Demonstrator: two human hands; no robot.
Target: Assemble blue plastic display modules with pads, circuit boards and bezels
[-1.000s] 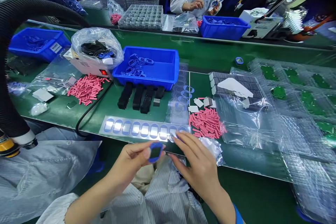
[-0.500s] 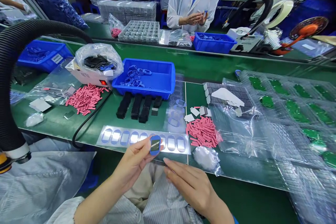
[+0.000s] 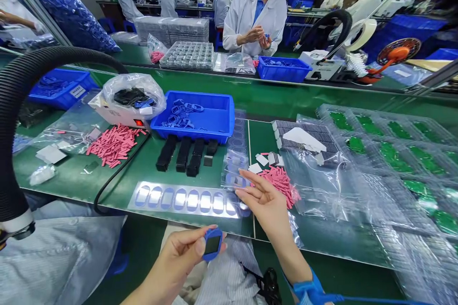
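A small blue oval plastic housing with a dark rectangular window (image 3: 212, 245) is pinched between the thumb and fingers of my left hand (image 3: 182, 257), low in front of the bench edge. My right hand (image 3: 266, 200) reaches over the bench with its fingers apart and nothing seen in them. Its fingertips are at a strip of oval clear films (image 3: 234, 159); whether they touch it I cannot tell. Another strip of blue-edged oval films (image 3: 161, 198) lies along the near edge of the bench. A pile of pink strips (image 3: 281, 181) is partly hidden behind my right hand.
A blue bin (image 3: 214, 116) holds blue housings. Stacks of dark rectangular pieces (image 3: 183, 152) lie before it. Left are another pink pile (image 3: 116, 145) and a black hose (image 3: 10, 128). Clear trays with green boards (image 3: 393, 157) fill the right side. A co-worker (image 3: 252, 19) stands opposite.
My right hand has moved forward from beside the housing to the film strip. My left hand has drawn back lower with the housing. The pale streak on its window no longer shows.
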